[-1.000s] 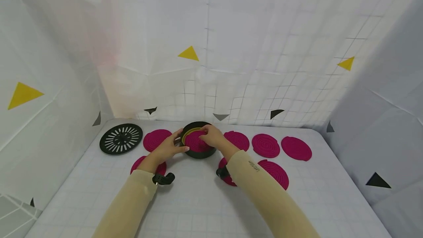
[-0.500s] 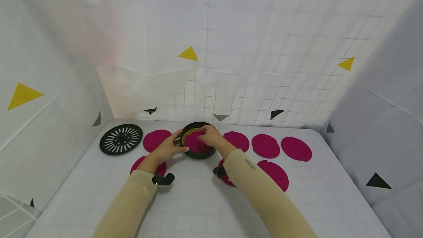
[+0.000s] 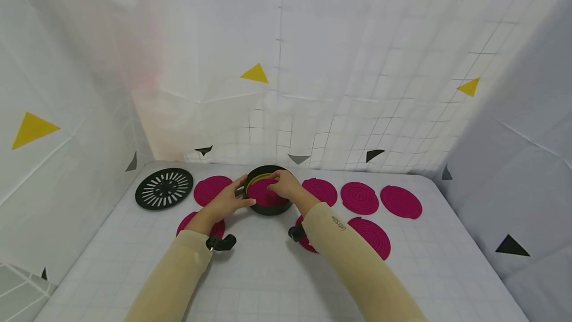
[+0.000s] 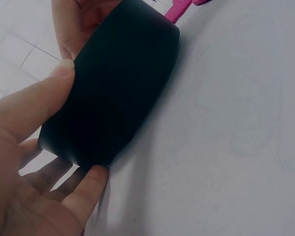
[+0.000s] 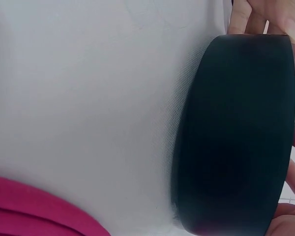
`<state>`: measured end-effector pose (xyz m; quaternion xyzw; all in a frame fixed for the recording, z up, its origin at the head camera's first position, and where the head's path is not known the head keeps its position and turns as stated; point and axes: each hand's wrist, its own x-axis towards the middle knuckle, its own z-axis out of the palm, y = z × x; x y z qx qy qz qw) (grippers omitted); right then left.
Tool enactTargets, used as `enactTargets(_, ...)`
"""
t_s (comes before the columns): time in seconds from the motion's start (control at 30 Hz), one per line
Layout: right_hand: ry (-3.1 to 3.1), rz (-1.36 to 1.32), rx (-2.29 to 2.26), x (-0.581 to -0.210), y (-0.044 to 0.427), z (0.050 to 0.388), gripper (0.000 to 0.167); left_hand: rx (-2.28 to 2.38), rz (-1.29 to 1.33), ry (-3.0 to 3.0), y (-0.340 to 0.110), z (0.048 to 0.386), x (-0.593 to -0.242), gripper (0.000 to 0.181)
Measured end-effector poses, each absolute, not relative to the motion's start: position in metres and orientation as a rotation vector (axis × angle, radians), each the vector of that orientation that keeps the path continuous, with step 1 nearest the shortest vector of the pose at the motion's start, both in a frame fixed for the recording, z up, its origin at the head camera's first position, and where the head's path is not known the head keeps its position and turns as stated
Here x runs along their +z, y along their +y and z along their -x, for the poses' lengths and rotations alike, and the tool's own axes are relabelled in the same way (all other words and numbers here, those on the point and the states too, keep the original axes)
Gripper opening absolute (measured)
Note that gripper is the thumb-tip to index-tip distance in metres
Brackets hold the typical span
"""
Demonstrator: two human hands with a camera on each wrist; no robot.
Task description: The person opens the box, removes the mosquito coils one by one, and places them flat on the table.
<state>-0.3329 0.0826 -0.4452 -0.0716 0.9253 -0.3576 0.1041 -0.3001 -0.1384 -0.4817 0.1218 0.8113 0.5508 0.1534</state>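
A round black container (image 3: 271,210) with upright walls stands at the back middle of the table. My left hand (image 3: 225,202) grips its left side; in the left wrist view the thumb lies at the rim and fingertips meet the lower edge. Inside the container is a pink spiral coaster (image 3: 258,193), with a yellow rim (image 3: 252,181) showing behind it. Reaching in from the right, my right hand (image 3: 288,186) pinches the coaster, its fingers curled above it. In the right wrist view the black wall hides most of that hand's fingertips.
Several more pink spiral coasters lie flat around the container, including one at the back left (image 3: 210,188), one at the far right (image 3: 400,201) and one at the front right (image 3: 373,235). A black slotted disc (image 3: 147,197) lies at the left. White sheeting (image 3: 313,128) encloses the table.
The coaster inside the container has shifted slightly left, and the right wrist has moved a little left with it. The left hand keeps its hold on the container.
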Motion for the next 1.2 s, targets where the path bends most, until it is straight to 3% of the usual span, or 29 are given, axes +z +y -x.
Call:
enactTargets(0.43,2.648,0.19,-1.102,-0.439,0.0809,0.3281,0.042,1.573,-0.37,2.338,-0.1382,0.2992,-0.4811,0.094)
enactTargets(1.2,2.665,0.183,-1.374,-0.4437,0.0901,0.3278,0.03,1.57,-0.367,2.338,-0.1378,0.2975,-0.4815,0.096)
